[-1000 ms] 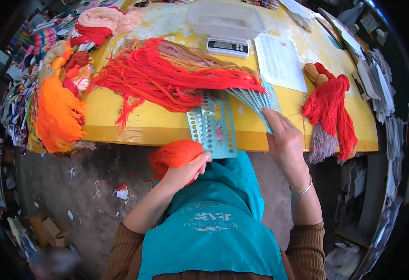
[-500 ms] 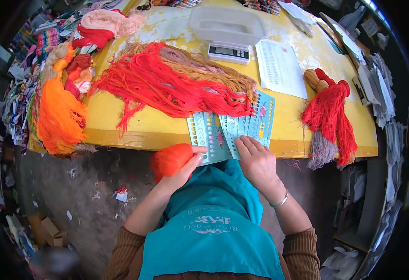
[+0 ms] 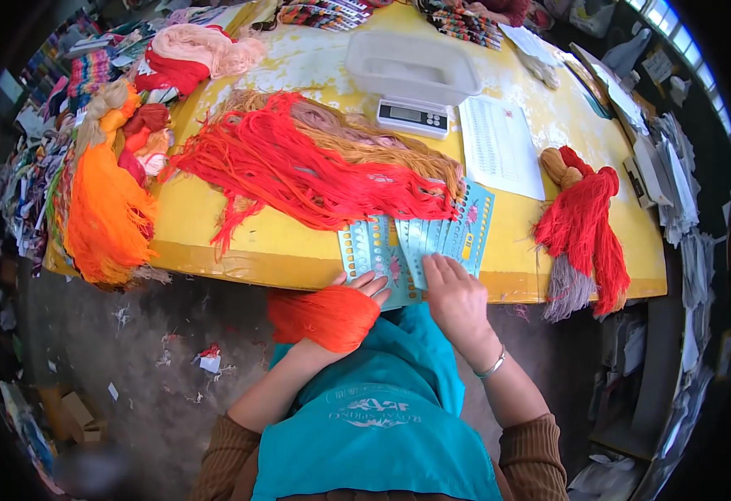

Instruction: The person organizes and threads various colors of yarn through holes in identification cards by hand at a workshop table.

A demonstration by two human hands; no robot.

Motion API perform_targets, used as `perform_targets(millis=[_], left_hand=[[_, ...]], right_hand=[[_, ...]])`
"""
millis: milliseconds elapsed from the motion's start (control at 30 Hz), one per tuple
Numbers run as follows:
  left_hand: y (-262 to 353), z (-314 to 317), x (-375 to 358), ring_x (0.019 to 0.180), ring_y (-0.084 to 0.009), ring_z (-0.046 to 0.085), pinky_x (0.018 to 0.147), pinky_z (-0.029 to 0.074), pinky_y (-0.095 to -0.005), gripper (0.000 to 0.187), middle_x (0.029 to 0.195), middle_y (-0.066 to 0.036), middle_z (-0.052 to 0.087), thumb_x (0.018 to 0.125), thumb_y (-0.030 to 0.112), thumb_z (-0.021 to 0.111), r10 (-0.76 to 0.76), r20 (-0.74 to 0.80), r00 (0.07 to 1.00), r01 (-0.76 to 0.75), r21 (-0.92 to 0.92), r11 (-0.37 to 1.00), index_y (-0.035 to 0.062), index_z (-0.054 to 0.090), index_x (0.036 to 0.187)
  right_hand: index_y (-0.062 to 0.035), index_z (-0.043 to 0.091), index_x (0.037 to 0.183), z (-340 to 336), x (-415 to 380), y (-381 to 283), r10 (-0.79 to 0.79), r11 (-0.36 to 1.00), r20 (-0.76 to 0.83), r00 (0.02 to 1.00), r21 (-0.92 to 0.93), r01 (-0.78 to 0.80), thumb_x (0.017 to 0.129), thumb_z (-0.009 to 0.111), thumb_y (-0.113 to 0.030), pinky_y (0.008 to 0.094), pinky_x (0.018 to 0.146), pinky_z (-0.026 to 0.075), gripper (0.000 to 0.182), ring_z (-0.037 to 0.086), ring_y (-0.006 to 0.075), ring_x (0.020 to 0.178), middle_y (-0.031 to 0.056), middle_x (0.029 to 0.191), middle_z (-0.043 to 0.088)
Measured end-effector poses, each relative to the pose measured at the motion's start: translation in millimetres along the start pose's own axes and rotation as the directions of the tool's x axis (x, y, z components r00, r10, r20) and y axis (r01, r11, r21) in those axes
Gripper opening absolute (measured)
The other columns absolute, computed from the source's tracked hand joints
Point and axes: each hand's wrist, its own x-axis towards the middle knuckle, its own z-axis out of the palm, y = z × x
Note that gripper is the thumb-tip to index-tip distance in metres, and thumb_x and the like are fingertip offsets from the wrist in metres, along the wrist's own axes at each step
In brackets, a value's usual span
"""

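Observation:
An orange-red thread bundle lies across the back of my left hand, whose fingers are spread at the lower edge of the left turquoise punched card. My right hand rests with stretched fingers on the fanned turquoise cards beside it; its thumb is hidden. These cards have rows of holes and overlap at the table's front edge. Their upper ends lie under or against a long spread of red threads, with tan and brown threads behind.
The yellow table also bears a clear plastic tray and a digital scale. A printed sheet lies right of them. Red skeins lie at the right edge, orange skeins at the left.
My left fingers have spread apart, and the orange-red bundle now covers more of that hand. My right hand has shifted slightly on the cards. The whole view has tilted a little.

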Motion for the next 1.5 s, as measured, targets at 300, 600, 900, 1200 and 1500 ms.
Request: perform_targets(millis=[300, 600, 900, 1200, 1500], left_hand=[[-5, -2, -1, 0.132, -0.0206, 0.044, 0.111, 0.023, -0.0449, 0.041, 0.139, -0.005, 0.051, 0.09, 0.018, 0.05, 0.028, -0.001, 1.0, -0.028, -0.028, 0.999, 0.0127, 0.054, 0.13], [-3, -64, 0, 0.133, -0.0326, 0.04, 0.109, 0.032, -0.0487, 0.044, 0.137, -0.011, 0.051, 0.083, 0.008, 0.063, -0.017, -0.074, 0.997, -0.021, -0.474, 0.88, 0.0077, 0.056, 0.126], [0, -36, 47, 0.141, -0.0276, 0.029, 0.114, 0.019, -0.0546, 0.049, 0.15, -0.008, 0.036, 0.092, 0.03, 0.053, 0.27, 0.241, 0.932, -0.248, -0.118, 0.961, 0.0131, 0.047, 0.137], [0, -9, 52, 0.141, -0.0206, 0.03, 0.115, 0.016, -0.051, 0.051, 0.152, -0.005, 0.034, 0.094, 0.034, 0.043, 0.213, 0.353, 0.911, -0.23, 0.005, 0.973, 0.0165, 0.041, 0.142], [-1, 5, 49, 0.138, -0.022, 0.035, 0.114, 0.02, -0.0517, 0.043, 0.15, -0.006, 0.037, 0.093, 0.028, 0.042, 0.14, 0.377, 0.916, -0.133, -0.044, 0.99, 0.0208, 0.048, 0.136]], right_hand=[[0.0022, 0.059, 0.11, 0, -7, -17, -0.073, 0.992, 0.049, 0.996, -0.096, 0.077, 0.075, 0.06, -0.01, 0.0353, 0.067, 0.057, 0.037, 0.065, 0.0276, 0.097, 0.0165, 0.108, 0.064], [-0.0001, 0.059, 0.115, -24, -2, -22, 0.027, 0.988, 0.184, 0.983, 0.146, -0.054, 0.071, 0.071, -0.021, 0.0399, 0.073, 0.056, 0.05, 0.059, 0.0314, 0.106, 0.0178, 0.116, 0.06], [-0.0045, 0.061, 0.116, 0, -20, 10, -0.061, 0.977, 0.13, 0.99, 0.208, 0.033, 0.072, 0.073, -0.02, 0.0419, 0.078, 0.054, 0.048, 0.057, 0.0296, 0.112, 0.0153, 0.125, 0.058], [-0.0032, 0.063, 0.111, -28, -5, 23, -0.116, 0.916, 0.131, 0.984, 0.397, 0.055, 0.077, 0.072, -0.019, 0.042, 0.086, 0.05, 0.039, 0.062, 0.0331, 0.102, 0.0143, 0.117, 0.064], [0.0022, 0.056, 0.122, 36, 83, 15, -0.499, 0.45, 0.07, 0.864, 0.873, 0.189, 0.096, 0.047, -0.017, 0.0446, 0.101, 0.042, 0.033, 0.053, 0.038, 0.118, 0.0222, 0.123, 0.058]])
